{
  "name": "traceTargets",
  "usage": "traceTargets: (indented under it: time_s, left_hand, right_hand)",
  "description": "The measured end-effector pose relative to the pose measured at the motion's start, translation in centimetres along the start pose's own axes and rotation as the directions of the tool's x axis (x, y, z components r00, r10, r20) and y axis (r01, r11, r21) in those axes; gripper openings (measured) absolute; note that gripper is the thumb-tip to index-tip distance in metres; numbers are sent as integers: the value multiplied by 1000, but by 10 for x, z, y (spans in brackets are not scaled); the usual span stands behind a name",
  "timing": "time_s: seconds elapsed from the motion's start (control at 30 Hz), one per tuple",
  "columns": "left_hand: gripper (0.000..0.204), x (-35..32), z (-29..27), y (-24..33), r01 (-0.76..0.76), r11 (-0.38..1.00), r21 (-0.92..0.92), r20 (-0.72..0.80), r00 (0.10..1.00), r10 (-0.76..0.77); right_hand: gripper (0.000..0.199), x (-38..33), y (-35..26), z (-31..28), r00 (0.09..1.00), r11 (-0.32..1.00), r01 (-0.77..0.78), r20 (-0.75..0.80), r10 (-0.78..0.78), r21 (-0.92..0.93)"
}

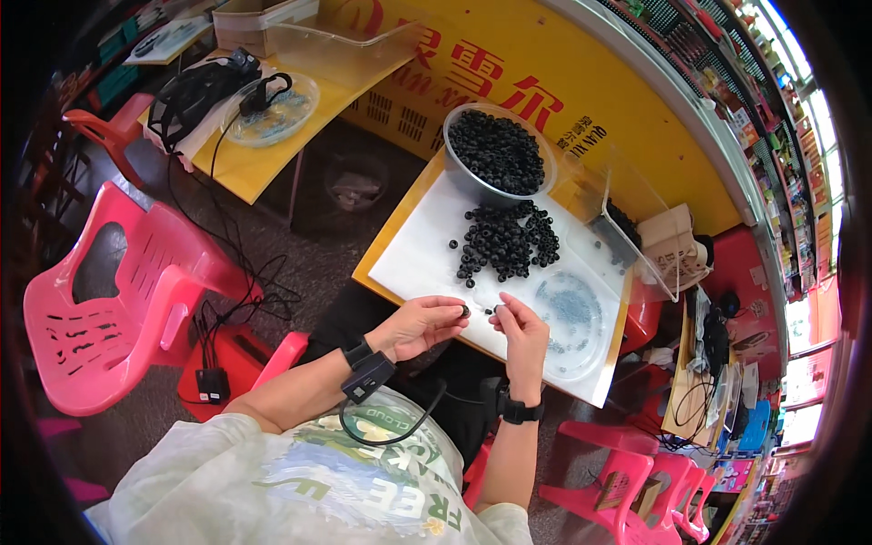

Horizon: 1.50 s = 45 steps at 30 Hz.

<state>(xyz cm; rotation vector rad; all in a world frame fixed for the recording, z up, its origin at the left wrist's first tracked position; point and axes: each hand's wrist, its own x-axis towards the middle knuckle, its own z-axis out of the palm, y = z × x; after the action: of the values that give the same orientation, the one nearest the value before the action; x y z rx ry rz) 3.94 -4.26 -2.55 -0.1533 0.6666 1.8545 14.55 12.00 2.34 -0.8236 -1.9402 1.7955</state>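
Note:
My left hand (420, 327) pinches a small black round part (465, 312) between thumb and fingertips. Close by on the right, my right hand (524, 338) has its fingertips closed on a tiny dark and pale piece (491, 312), too small to name. Both hands are over the near edge of a white board (409, 252) on a yellow table, a short gap between them. Beyond them lies a loose pile of black round parts (509, 241). Right of the pile, a clear round lid or tray (570, 313) holds many tiny bluish pieces.
A tub (448, 145) heaped with black parts stands at the board's far side. A clear bin (649, 259) is at the right. Pink chairs (136, 300) stand left and lower right. Cables (236, 272) hang from another yellow table (250, 173) at the left.

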Motion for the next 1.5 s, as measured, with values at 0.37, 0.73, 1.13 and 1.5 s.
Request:
traceTargets:
  time_s: [0.37,0.73,1.13,1.5]
  left_hand:
    - [18,-1,-1,-1,0,1000,-6,58,998,0]
    - [20,-2,2,-1,-61,995,84,84,995,54]
    - [23,-9,4,3,-54,985,164,88,995,40]
    - [16,1,-12,9,-72,942,328,213,977,1]
  right_hand:
    - [16,-28,10,27,992,985,122,-32,-119,119]
    - [14,-41,1,36,994,989,93,-63,-86,114]
    - [14,-52,7,48,927,929,306,-155,-340,-206]
    - [12,-52,30,38,959,952,277,-101,-265,132]
